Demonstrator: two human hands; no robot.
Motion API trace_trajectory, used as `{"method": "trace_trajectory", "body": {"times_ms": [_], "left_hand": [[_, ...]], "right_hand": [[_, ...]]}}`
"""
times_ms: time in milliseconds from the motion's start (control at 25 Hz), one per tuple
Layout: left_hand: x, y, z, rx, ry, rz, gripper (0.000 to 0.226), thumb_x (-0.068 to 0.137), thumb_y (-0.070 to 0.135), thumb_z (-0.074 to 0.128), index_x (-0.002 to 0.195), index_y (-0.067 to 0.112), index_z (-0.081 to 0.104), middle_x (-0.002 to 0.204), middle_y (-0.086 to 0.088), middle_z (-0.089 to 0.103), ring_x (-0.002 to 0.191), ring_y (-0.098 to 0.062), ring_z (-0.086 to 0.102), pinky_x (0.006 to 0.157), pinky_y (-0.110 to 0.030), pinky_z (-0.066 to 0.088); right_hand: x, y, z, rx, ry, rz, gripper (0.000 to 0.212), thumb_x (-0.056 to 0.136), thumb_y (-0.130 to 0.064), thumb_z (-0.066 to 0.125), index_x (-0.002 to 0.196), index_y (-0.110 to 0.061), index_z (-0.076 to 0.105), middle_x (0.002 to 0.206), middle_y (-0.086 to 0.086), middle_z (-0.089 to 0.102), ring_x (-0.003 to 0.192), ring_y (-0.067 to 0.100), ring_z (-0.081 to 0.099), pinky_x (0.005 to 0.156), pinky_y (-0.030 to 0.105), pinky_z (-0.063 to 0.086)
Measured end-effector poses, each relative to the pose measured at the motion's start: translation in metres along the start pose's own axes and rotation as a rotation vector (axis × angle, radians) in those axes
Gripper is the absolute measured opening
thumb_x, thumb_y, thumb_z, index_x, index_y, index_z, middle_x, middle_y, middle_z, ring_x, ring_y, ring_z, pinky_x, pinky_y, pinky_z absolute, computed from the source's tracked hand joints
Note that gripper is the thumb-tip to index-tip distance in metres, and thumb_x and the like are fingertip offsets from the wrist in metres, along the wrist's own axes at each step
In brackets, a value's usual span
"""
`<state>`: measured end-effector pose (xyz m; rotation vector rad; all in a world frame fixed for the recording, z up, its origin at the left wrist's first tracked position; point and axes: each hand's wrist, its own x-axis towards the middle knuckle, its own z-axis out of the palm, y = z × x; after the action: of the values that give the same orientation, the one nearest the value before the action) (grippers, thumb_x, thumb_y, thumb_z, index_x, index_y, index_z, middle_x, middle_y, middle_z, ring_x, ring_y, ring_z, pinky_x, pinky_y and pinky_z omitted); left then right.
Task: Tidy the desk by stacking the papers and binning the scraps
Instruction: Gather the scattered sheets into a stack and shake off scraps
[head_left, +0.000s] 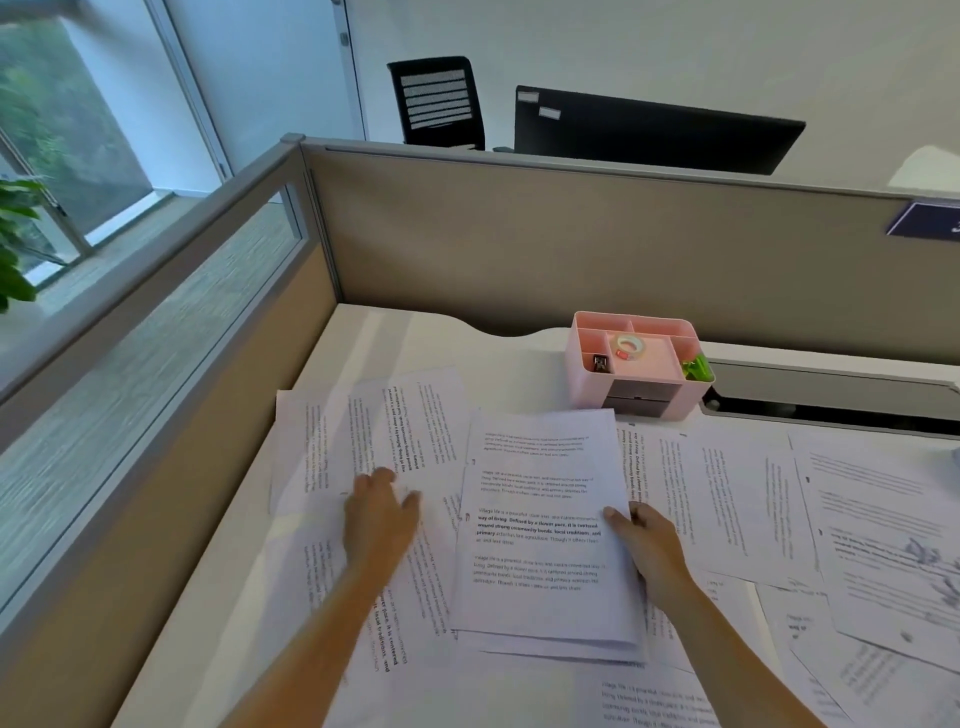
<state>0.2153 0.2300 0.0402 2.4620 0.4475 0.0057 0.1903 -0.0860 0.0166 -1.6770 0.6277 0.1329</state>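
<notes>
Several loose sheets (395, 436) litter the tabletop (363, 332). The right hand (652, 545) pinches the gathered stack's (540, 525) right edge; the left hand (382, 514) rests spread on sheets. Light, floppy, slippery paper is probably best gripped at edges.

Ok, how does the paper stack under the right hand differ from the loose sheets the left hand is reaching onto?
The paper stack is gathered into one roughly squared pile with its text upright to the wearer; the loose sheets lie fanned and overlapping, their text running sideways. The right hand grips the stack's right edge with its thumb on top, while the left hand lies on top of the sheets. Both are white printed pages on the desk.
</notes>
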Motion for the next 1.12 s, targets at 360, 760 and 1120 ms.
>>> {"method": "trace_trajectory", "body": {"times_ms": [360,760,1120], "left_hand": [[0.077,-0.063,-0.066,0.096,0.011,-0.584,0.079,0.073,0.038,0.079,0.129,0.0,0.037,0.139,-0.026,0.033,0.126,-0.043,0.034,0.097,-0.052,0.04],[0.082,-0.059,-0.063,-0.041,0.002,-0.653,0.063,0.074,0.025,0.08,0.123,0.0,0.05,0.133,-0.023,0.047,0.124,-0.042,0.041,0.097,-0.049,0.04],[0.071,-0.079,-0.069,-0.677,0.129,-0.711,0.013,0.085,0.007,0.068,0.075,0.002,0.061,0.07,-0.01,0.063,0.059,-0.018,0.062,0.064,-0.029,0.056]], "right_hand": [[0.002,0.004,0.001,-0.047,0.017,-0.018,0.027,0.087,-0.027,0.067,0.092,-0.001,0.06,0.097,0.016,0.069,0.09,0.036,0.066,0.089,0.054,0.053],[0.0,0.005,0.001,-0.017,0.008,-0.037,0.029,0.086,-0.026,0.068,0.094,0.001,0.06,0.098,0.017,0.069,0.092,0.038,0.065,0.09,0.058,0.052],[0.0,0.005,0.001,-0.011,-0.006,-0.043,0.018,0.087,-0.024,0.067,0.092,-0.007,0.064,0.099,0.012,0.07,0.093,0.034,0.066,0.09,0.055,0.052]]}}
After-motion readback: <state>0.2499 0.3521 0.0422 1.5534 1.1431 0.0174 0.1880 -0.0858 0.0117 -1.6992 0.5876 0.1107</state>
